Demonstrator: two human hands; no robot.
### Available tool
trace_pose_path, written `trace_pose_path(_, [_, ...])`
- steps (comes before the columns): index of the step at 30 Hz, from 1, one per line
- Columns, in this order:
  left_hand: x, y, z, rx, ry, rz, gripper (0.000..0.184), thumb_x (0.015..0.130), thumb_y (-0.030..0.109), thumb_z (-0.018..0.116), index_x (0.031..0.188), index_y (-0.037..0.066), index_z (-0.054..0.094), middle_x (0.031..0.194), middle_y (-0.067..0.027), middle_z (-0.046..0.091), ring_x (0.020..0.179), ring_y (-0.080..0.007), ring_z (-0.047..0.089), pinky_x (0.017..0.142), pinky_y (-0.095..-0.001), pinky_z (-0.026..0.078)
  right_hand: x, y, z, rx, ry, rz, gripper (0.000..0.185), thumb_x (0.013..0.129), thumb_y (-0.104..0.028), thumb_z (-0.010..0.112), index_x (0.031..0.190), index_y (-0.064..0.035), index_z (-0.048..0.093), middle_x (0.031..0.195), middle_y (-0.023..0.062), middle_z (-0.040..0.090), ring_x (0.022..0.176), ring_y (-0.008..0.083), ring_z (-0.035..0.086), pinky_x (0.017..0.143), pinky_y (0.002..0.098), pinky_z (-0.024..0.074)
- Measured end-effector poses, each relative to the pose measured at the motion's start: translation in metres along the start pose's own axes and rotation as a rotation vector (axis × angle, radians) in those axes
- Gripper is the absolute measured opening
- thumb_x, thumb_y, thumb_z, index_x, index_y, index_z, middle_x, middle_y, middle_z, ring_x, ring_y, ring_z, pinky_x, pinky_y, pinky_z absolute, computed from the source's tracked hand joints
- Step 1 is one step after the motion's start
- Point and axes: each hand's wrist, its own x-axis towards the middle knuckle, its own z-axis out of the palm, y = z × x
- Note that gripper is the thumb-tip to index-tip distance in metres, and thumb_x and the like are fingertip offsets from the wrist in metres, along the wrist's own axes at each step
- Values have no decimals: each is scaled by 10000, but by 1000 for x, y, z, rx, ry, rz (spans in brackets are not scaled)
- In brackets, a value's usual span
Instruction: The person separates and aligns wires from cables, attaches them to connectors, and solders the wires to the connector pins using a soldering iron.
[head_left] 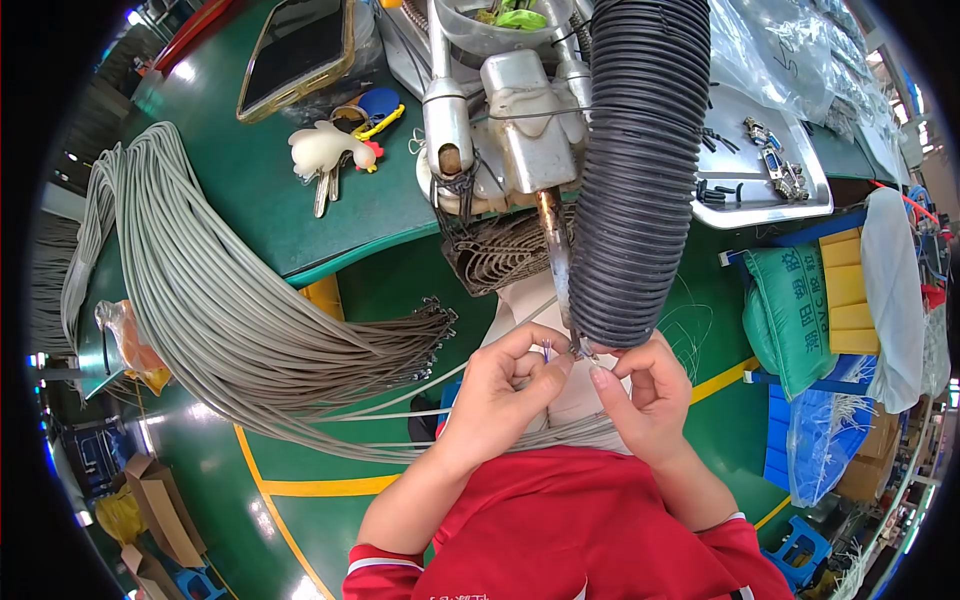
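Just below the mouth of a black corrugated hose (640,150), my two hands meet at the tip of a soldering iron (556,250) that points down from a metal holder (525,120). My left hand (510,390) pinches the end of a grey cable, where fine coloured wires show. My right hand (645,395) has thumb and finger closed at a small metallic part beside the tip; its exact shape is too small to tell. A large bundle of grey cables (230,280) hangs over the bench edge to the left, its dark ends close to my left hand.
On the green bench (230,180) lie a phone (297,50) and keys with a chicken-shaped charm (325,150). A metal tray (770,205) at the right holds connectors (775,165) and black sleeves. A green sack (785,320) and yellow bins (848,290) stand at the right.
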Motion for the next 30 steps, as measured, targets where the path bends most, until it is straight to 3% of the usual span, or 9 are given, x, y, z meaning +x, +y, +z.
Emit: trace_pose_path(30, [4, 2, -4, -91, 21, -23, 125, 823, 37, 504, 936, -18, 513, 597, 65, 480, 502, 24, 331, 438, -163, 233, 8, 4, 5, -43, 34, -25, 158, 674, 63, 649, 729, -8, 520, 819, 90, 579, 745, 150, 545, 654, 239, 422])
